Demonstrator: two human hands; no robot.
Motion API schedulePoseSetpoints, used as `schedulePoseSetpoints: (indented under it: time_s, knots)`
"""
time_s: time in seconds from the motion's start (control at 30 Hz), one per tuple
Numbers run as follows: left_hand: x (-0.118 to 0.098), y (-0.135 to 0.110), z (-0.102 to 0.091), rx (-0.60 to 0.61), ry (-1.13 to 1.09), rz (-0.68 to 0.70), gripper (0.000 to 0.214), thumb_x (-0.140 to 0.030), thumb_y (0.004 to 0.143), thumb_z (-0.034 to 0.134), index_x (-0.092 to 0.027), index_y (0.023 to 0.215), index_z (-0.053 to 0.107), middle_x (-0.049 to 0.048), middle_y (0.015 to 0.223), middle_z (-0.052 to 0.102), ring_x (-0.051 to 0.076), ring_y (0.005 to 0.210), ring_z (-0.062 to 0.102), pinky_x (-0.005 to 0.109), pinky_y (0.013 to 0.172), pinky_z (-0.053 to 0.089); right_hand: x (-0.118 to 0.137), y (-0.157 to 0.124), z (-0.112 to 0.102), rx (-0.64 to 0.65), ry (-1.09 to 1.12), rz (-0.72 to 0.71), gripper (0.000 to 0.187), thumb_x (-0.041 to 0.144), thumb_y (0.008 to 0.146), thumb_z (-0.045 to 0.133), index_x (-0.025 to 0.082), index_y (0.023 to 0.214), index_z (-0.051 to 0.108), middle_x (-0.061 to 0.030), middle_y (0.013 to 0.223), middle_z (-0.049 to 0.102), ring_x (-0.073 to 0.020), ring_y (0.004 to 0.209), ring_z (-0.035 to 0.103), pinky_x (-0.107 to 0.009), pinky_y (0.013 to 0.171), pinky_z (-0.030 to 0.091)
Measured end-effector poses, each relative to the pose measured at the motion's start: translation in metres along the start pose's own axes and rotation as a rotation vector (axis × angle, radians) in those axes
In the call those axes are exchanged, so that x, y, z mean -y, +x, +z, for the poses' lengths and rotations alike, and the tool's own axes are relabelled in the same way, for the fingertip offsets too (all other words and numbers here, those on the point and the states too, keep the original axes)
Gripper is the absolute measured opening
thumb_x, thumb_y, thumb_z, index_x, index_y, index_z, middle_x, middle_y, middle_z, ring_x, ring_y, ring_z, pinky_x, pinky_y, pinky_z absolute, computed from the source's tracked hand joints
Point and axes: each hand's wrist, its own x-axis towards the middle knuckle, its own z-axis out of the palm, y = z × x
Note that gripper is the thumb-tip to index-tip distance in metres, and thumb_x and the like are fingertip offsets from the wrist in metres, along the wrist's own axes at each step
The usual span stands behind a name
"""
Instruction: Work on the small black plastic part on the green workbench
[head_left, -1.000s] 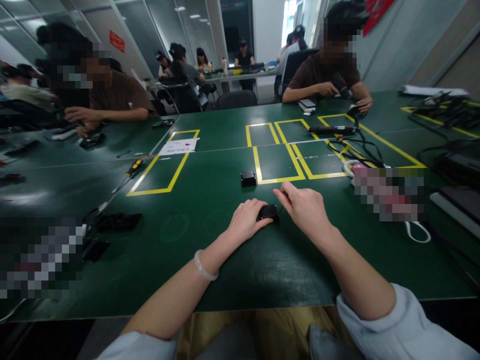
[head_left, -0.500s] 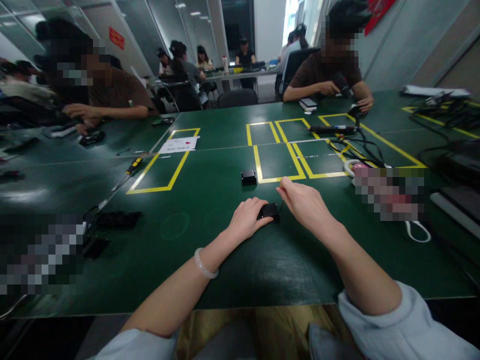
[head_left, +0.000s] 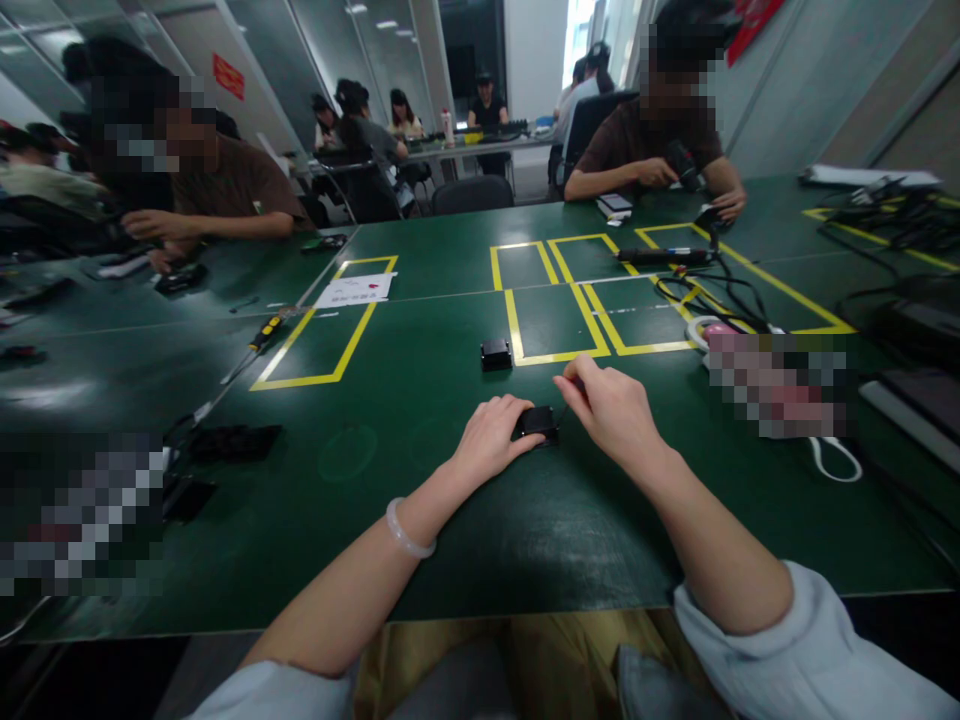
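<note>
My left hand [head_left: 491,437] is closed around the left side of a small black block-shaped part [head_left: 538,421], thumb on the near side and fingers on the far side, holding it on the green table. My right hand [head_left: 606,400] is just right of this part, with fingers pinched on a thin dark rod-like tool [head_left: 563,411]. The rod slants down toward the right end of the part; whether its tip touches is too small to tell. A second black block-shaped part [head_left: 496,354] sits a little farther back, apart from both hands.
Yellow tape rectangles [head_left: 559,357] mark the green table [head_left: 465,540]. A yellow-and-black screwdriver [head_left: 266,331] and a white paper [head_left: 356,290] lie left. Black cables [head_left: 739,290] and a pouch with a white strap [head_left: 836,462] lie right. Two co-workers [head_left: 247,185] sit across the table.
My right hand has turned slightly at the wrist and its fingers have shifted on the rod. My left hand and the black part stay in place.
</note>
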Motion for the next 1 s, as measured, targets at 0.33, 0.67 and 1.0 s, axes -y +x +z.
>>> schedulePoseSetpoints:
  time_s: [0.33,0.67,1.0]
  knots:
    - [0.0009,0.0001,0.0017,-0.016,0.001,-0.001,0.039,-0.049,0.085,0.059,-0.020,0.111,0.053,0.0042,0.102,0.060,0.022,0.094,0.054,0.034,0.079,0.040,0.0049,0.0023,-0.0056,0.007,-0.080,-0.080,0.018,0.027,0.095,0.035,0.018,0.091,0.050,-0.0014,0.073,0.061,-0.0150,0.064,0.054,-0.027,0.063,0.031]
    - [0.0012,0.0004,0.0022,-0.013,0.012,0.005,0.040,-0.049,0.085,0.059,-0.020,0.112,0.053,0.0042,0.102,0.060,0.023,0.094,0.054,0.034,0.079,0.041,0.0045,0.0007,-0.0060,-0.010,-0.001,-0.065,0.025,0.036,0.096,0.035,0.020,0.086,0.051,-0.0004,0.068,0.062,-0.0137,0.059,0.051,-0.026,0.063,0.029]
    - [0.0002,0.0006,0.0006,-0.006,-0.006,-0.004,0.039,-0.048,0.085,0.059,-0.020,0.111,0.053,0.0043,0.103,0.060,0.022,0.095,0.054,0.034,0.080,0.041,0.0072,0.0009,-0.0072,0.018,-0.032,-0.076,0.021,0.028,0.096,0.032,0.018,0.091,0.050,-0.0020,0.075,0.063,-0.0144,0.063,0.053,-0.028,0.065,0.030]
